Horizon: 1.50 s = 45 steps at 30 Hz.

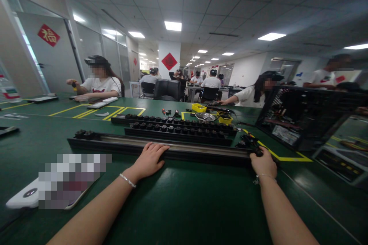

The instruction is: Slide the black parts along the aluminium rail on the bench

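Observation:
A long black rail [201, 152] with an open channel lies across the green table in front of me. Two round black parts [84, 134] sit in its left end. My left hand [151, 159] rests on the rail's middle, fingers stretched over the channel and thumb along the near side. At the right end, my right hand [263, 162] is closed around a small black part [258, 153], whose exact kind I cannot make out. Just behind the hand is a heap of black parts [245, 139]. Beyond the rail lie two similar rails [178, 138] filled with round black parts.
A white phone [21, 195], partly pixelated, lies at the left. Behind the rails are a metal dish [205, 116] and a yellow bin [199, 108]. An open black computer case [304, 118] stands at the right. Co-workers sit across the table [184, 206].

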{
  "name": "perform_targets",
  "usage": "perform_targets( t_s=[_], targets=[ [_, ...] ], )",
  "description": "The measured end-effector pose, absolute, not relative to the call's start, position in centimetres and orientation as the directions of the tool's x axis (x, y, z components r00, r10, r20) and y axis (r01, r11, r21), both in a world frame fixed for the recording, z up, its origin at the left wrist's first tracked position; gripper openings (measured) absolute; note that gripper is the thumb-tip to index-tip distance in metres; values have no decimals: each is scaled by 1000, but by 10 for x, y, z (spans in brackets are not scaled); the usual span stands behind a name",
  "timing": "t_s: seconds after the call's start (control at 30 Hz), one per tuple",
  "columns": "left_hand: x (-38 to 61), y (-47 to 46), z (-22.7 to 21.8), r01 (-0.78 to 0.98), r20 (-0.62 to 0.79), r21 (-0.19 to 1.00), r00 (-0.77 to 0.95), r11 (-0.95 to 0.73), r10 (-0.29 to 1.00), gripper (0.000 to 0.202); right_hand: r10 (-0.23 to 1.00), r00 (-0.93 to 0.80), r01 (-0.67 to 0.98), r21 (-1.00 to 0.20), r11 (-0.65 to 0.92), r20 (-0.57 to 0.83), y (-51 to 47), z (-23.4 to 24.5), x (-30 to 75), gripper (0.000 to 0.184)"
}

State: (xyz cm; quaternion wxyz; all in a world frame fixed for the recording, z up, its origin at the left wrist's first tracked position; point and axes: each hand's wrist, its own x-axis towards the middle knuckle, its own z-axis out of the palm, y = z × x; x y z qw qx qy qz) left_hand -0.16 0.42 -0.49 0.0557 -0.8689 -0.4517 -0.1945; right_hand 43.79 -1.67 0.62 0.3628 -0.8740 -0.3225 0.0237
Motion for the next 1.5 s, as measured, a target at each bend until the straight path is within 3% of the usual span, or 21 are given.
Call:
perform_targets(
  t_s=[1.0, 1.5],
  targets=[
    [-3, 5, -6, 804, 397, 63, 523, -591, 754, 55, 526, 809, 549, -656, -518, 261, -20, 4, 437, 53],
    [-2, 6, -7, 803, 407, 62, 522, -593, 750, 55, 552, 813, 523, -645, -557, 183, -23, 13, 433, 56]
  ],
)
